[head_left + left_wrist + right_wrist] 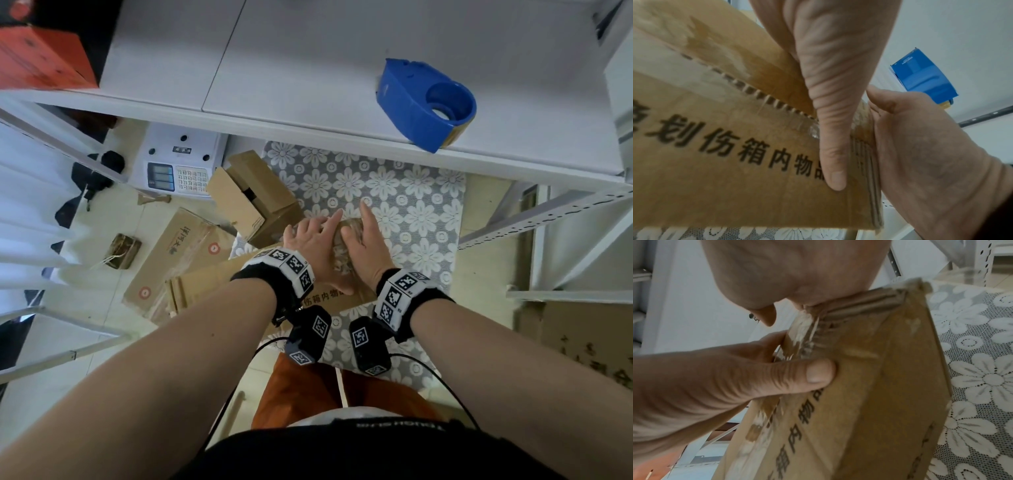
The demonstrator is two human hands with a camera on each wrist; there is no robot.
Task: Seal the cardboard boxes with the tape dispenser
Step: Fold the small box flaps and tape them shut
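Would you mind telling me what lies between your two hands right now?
The edge of the flattened cardboard box lies between the left hand and right hand, clearest in the left wrist view.

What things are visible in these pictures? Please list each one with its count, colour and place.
tape dispenser: 1, blue, on white shelf, right
flattened cardboard box: 1, brown, black print, held over mat
floral mat: 1, grey and white, floor under shelf
open cardboard box: 1, brown, left of mat
long cardboard box: 1, brown, floor, left
scale: 1, white, floor under shelf
orange box: 1, top left
left hand: grips box
right hand: on box edge
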